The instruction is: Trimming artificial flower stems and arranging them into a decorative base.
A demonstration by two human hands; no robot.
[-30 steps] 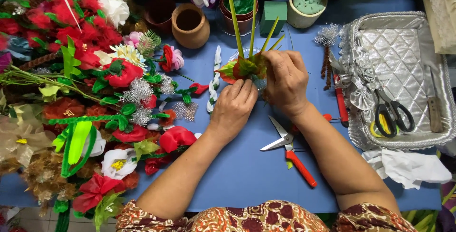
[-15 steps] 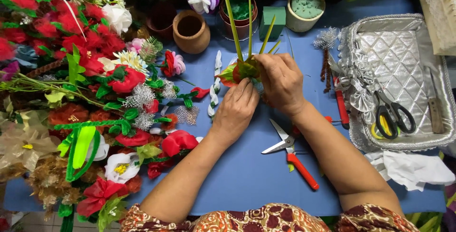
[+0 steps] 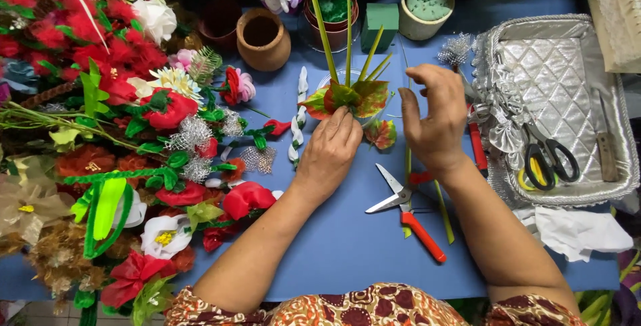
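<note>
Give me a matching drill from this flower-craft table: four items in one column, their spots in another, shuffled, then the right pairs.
Items:
1. black-handled scissors
2. orange-handled pruners
3. green foam block
4. leaf bundle

Spots:
A. held by the left hand
B. inside the silver quilted basket
C. flat on the blue table near the right hand
D. standing between two pots at the far edge

Pairs: 1-B, 2-C, 3-D, 4-A

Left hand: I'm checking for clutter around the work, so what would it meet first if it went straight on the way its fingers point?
Most likely the left hand meets the red-green leaf cluster it already touches; depth beyond is unclear.
</note>
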